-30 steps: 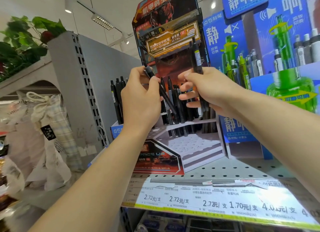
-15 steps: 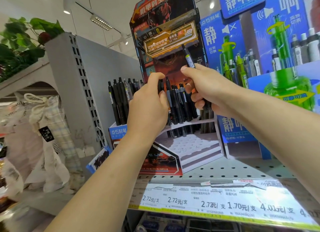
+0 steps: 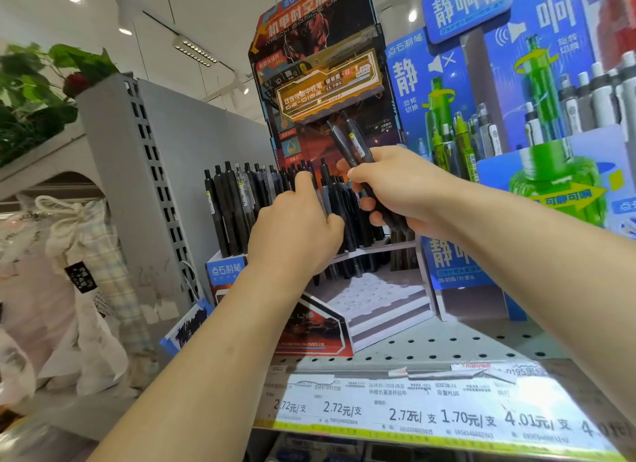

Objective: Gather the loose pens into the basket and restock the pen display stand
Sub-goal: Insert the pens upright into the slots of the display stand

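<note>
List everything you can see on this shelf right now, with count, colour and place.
Pen display stand: one, red and black, centre of shelf.
Standing pens: many, black, upper tier of the stand.
Held pens: a few, black, in the right hand.
Blue display: one, green and grey pens, right of the stand.
Price strip: one, white, shelf front edge.
Plant: one, green, upper left.
Left hand: among the standing pens; grip unclear.
Right hand: grips the held pens.

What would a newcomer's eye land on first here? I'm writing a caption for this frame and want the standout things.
First the two hands in the middle: the right hand grips a bunch of black pens pointing up, while the left hand reaches among the black pens standing in the display stand. To the right glows a blue display with green pens, and price labels run along the shelf edge below.
</note>
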A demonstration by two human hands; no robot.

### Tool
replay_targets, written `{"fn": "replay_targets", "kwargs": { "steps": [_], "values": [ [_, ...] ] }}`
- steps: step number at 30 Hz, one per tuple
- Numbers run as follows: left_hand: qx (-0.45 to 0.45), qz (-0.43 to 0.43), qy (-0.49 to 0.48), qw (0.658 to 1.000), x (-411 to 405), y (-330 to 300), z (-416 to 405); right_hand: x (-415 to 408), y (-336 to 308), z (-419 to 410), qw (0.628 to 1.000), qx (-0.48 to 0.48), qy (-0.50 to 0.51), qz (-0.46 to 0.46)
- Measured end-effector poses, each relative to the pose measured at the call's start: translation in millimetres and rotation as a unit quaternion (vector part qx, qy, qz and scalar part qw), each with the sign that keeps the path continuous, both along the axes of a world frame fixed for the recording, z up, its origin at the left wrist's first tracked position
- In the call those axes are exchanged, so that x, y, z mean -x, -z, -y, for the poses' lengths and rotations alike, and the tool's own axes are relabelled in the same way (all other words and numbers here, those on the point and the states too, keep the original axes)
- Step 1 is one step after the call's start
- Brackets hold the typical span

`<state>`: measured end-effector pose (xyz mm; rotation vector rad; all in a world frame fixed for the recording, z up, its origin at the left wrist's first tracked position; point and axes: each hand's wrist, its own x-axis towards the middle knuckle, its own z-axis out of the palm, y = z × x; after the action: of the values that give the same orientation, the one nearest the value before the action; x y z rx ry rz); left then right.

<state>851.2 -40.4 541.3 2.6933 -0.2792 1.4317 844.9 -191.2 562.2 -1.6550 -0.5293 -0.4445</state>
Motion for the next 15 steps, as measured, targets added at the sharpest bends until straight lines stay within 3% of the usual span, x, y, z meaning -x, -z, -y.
{"fn": "replay_targets", "kwargs": {
  "steps": [6, 10, 15],
  "values": [
    [-0.067, 0.0, -0.081, 0.994, 5.7, -18.2, -7.4, 0.9, 0.4, 1.0, 1.0, -0.004, -0.01, -0.003],
    [-0.076, -0.071, -0.092, 0.99, 5.8, -26.2, -10.2, 0.6, 0.3, 0.7, 1.0, 0.002, -0.009, -0.008],
    [-0.052, -0.141, -0.048, 0.988, 11.0, -39.4, -11.9, -0.5, 2.0, -1.9, 0.997, 0.08, -0.008, 0.003]
  ]
}}
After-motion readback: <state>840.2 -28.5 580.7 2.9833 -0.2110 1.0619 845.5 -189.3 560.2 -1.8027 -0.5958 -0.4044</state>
